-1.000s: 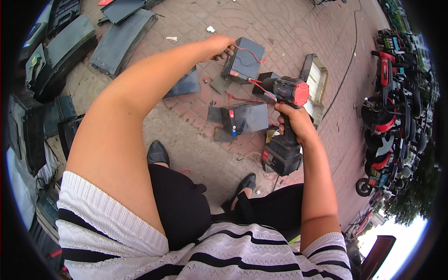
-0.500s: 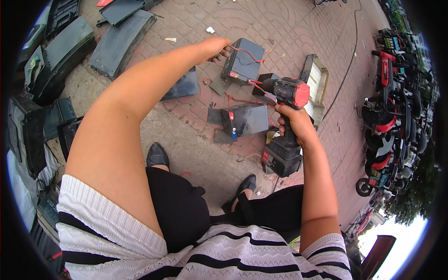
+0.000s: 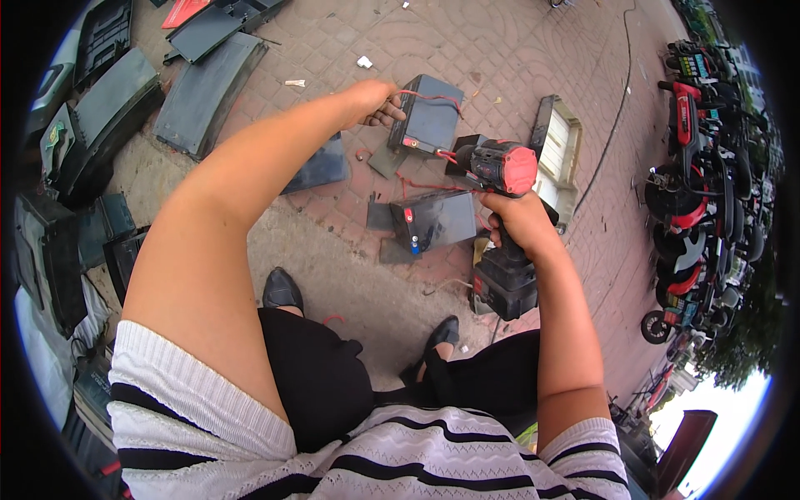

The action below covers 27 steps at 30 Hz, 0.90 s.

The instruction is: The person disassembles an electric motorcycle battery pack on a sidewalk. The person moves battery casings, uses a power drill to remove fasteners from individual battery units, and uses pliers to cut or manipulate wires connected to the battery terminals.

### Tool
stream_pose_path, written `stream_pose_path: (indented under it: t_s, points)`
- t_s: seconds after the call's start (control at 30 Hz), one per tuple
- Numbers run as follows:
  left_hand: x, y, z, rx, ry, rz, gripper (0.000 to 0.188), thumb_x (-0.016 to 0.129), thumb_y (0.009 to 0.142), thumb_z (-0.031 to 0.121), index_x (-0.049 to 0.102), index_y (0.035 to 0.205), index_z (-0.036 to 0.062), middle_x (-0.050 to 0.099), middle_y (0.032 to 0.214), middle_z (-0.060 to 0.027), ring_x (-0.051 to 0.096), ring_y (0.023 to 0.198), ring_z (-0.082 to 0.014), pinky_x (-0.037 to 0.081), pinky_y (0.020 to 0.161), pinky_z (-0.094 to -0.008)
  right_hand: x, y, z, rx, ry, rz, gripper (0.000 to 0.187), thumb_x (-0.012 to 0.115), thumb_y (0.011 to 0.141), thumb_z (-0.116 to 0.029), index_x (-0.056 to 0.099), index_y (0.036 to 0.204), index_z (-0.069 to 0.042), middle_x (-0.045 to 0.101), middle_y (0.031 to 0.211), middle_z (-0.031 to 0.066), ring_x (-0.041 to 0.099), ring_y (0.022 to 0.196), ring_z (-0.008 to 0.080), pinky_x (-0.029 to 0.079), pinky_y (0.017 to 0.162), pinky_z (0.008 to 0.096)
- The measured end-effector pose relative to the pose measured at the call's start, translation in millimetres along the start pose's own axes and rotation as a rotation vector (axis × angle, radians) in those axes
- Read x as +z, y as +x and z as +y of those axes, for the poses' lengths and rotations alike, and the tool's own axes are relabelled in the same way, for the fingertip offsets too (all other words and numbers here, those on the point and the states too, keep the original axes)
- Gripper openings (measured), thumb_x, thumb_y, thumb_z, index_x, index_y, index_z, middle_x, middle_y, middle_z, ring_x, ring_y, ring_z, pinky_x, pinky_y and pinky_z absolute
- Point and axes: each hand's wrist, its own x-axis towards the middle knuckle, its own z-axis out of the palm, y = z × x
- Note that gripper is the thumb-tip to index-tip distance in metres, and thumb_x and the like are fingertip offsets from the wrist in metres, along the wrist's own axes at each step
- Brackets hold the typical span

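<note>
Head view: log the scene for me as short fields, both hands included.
Left grip: beside far battery, at a red wire; hold unclear
Right grip: around drill
Drill: black and red, chuck pointing left
Near battery: red and blue marks on its left end
Right of batteries: pale case
Far right: scooters
Upper left: dark panels
Ground: paving, concrete strip

No text is legible here: white lettering on the parked red scooter (image 3: 686, 121) and markings on the cordless drill (image 3: 500, 167) are too small.
</note>
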Motion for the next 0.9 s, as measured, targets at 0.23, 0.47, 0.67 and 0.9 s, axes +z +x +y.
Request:
stream_pose_path:
  t_s: [0.23,0.47,0.67,0.9]
  points:
    - [-13.4,6.5,-14.1,-0.103,-0.122,-0.049,0.021,0.042,0.095,0.024,0.059,0.094,0.0106,0.072,0.086,-0.0047,0.061,0.069,-0.0128,0.047,0.065,-0.0281,4.5,0.5,-21.4,-0.056,-0.248,0.05,0.024,0.064,0.082,-0.016,0.056,0.069,0.002,0.056,0.059,0.0068,0.056,0.046,0.0173,0.045,0.046,0.0335]
    - [-18.8,2.9,-18.6,-0.129,-0.129,-0.115,0.02,0.044,0.095,0.022,0.06,0.096,0.0102,0.071,0.087,-0.0048,0.06,0.069,-0.0132,0.047,0.067,-0.0287,4.1,3.7,-25.1,-0.016,-0.186,0.009,0.024,0.063,0.083,-0.015,0.054,0.068,0.002,0.055,0.058,0.0063,0.053,0.044,0.0159,0.044,0.045,0.0327]
    - [-15.9,0.2,-16.2,-0.124,-0.121,-0.143,0.02,0.044,0.095,0.022,0.061,0.098,0.0105,0.071,0.088,-0.0035,0.059,0.071,-0.0127,0.047,0.067,-0.0282,6.3,0.0,-24.2,-0.007,-0.183,0.019,0.024,0.062,0.083,-0.015,0.053,0.068,0.001,0.055,0.058,0.0069,0.055,0.044,0.0171,0.042,0.044,0.0336]
    - [-9.5,-10.8,-10.6,-0.064,-0.079,-0.162,0.025,0.049,0.097,0.03,0.065,0.102,0.0114,0.068,0.092,0.0018,0.057,0.076,-0.0096,0.044,0.069,-0.0262,3.1,1.3,-16.9,-0.028,-0.166,0.017,0.023,0.062,0.083,-0.015,0.053,0.069,0.001,0.055,0.058,0.0075,0.056,0.045,0.0178,0.043,0.044,0.0331]
